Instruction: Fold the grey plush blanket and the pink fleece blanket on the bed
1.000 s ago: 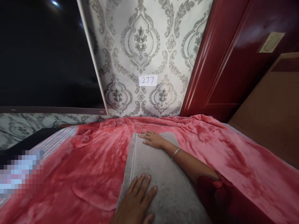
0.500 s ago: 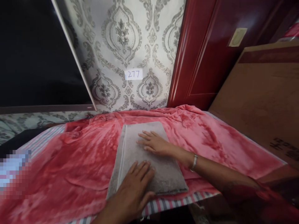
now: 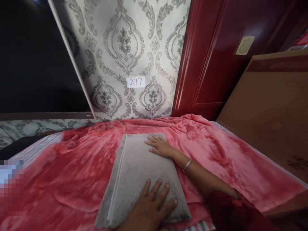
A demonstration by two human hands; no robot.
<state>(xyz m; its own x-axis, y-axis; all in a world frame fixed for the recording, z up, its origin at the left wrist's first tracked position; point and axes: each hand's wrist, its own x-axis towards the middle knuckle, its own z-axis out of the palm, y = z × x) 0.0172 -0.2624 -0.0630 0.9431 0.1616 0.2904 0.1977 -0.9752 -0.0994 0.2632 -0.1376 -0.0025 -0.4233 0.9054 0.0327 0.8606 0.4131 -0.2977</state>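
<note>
Towel (image 3: 139, 173), grey and folded, lies on the red blanket (image 3: 72, 179). I see my left hand (image 3: 151, 208) flat on its near end, my right hand (image 3: 161, 146) flat on its far end; both spread, gripping nothing.

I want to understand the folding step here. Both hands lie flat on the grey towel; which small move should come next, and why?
Probably fold it once more: the left hand pins the near end of the grey towel while the right hand rests at the far end. The towel lies flat and long on the red blanket.
</note>
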